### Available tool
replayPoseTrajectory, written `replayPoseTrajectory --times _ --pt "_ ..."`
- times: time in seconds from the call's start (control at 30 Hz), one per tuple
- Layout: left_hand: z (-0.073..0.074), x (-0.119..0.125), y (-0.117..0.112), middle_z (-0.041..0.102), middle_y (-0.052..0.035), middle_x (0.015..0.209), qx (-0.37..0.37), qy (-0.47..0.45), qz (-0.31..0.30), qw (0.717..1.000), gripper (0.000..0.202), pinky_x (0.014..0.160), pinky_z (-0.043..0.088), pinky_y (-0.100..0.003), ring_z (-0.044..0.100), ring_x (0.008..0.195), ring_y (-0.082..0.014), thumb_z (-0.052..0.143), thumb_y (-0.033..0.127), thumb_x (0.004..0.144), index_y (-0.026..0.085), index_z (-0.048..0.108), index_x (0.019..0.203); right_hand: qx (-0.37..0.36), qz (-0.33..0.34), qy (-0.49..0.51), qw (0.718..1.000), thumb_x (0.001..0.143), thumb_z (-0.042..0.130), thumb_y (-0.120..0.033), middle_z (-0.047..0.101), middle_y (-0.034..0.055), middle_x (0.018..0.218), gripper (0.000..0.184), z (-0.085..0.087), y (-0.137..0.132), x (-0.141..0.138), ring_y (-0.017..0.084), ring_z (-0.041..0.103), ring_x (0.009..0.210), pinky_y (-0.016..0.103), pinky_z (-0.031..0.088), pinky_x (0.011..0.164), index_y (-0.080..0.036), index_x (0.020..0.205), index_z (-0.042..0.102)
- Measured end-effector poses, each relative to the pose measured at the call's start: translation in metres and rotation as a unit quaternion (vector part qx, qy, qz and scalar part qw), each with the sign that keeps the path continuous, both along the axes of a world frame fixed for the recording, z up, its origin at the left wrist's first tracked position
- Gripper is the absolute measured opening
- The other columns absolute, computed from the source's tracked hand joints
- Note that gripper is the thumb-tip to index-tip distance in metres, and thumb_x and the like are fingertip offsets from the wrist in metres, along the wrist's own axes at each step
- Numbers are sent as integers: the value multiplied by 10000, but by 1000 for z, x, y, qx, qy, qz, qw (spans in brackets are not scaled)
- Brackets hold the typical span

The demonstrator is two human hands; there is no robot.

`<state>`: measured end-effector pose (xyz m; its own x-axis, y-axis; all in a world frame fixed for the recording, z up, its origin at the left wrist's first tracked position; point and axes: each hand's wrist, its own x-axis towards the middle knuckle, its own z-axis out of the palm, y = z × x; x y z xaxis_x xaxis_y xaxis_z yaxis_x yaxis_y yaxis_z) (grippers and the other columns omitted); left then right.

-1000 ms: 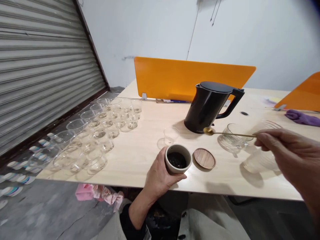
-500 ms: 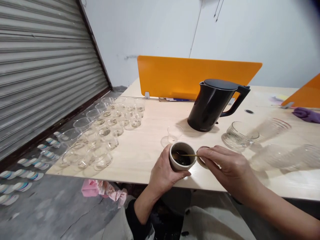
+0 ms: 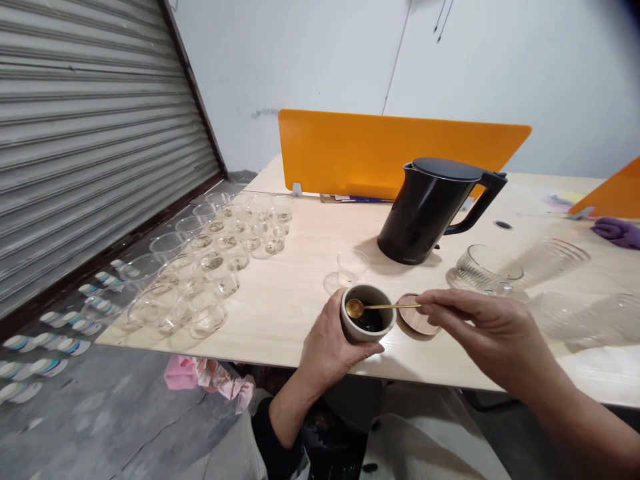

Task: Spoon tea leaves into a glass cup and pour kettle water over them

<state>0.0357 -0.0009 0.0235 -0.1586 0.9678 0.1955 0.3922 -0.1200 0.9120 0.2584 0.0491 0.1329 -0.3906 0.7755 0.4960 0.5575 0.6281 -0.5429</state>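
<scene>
My left hand (image 3: 327, 339) is wrapped round a pale ceramic cup (image 3: 369, 333) with dark loose bits, like tea leaves, inside. My right hand (image 3: 493, 330) pinches the handle end of a small golden spoon (image 3: 356, 307), whose bowl is over the cup's mouth. Whether the spoon's bowl carries anything is hard to make out. On the table beneath my right fingers lies a round wooden lid (image 3: 416, 316). A single clear plastic cup (image 3: 353, 267) stands just beyond the ceramic cup.
Rows of clear plastic cups (image 3: 213, 265) with dark bits at the bottom fill the table's left side. A black kettle (image 3: 431, 212) stands behind. At right are a ribbed glass cup (image 3: 479, 268) and stacked plastic cups (image 3: 555, 263). An orange divider (image 3: 400, 152) lines the back.
The spoon's bowl has come up out of the dark bits to the cup's mouth. My right hand has moved right, uncovering more of the wooden lid. My left hand holds the cup nearly still.
</scene>
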Motion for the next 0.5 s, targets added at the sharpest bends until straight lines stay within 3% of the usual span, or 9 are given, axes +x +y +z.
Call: replayPoseTrajectory --times 0.13,0.23,0.37,0.5 --pt "-1 0 1 588 -104 1470 6 -4 -2 1000 1029 1131 467 -525 562 1368 -347 973 409 617 285 419 1475 -44 -38 19 998 914 727 -389 817 8 833 142 -1 12 13 212 771 693 303 638 614 -291 933 828" --pt "-1 0 1 572 -113 1487 0 0 -1 1000 1026 1135 460 -533 555 1376 -353 969 402 622 279 413 1475 -29 -39 9 999 909 734 -376 822 14 864 133 -6 14 14 219 779 735 307 638 645 -285 936 828" --pt "-1 0 1 564 -110 1498 3 2 -1 1000 1036 1139 457 -524 546 1387 -350 967 385 627 278 399 1487 7 30 -14 999 938 701 -292 822 28 940 125 -11 6 -1 212 779 823 300 625 716 -260 972 817" --pt "0 1 0 582 -100 1479 1 -3 2 1000 1015 1118 474 -514 567 1361 -348 967 332 615 290 423 1471 -2 112 -32 993 975 643 -236 808 27 949 156 -7 -7 -15 182 764 817 274 605 709 -245 978 799"
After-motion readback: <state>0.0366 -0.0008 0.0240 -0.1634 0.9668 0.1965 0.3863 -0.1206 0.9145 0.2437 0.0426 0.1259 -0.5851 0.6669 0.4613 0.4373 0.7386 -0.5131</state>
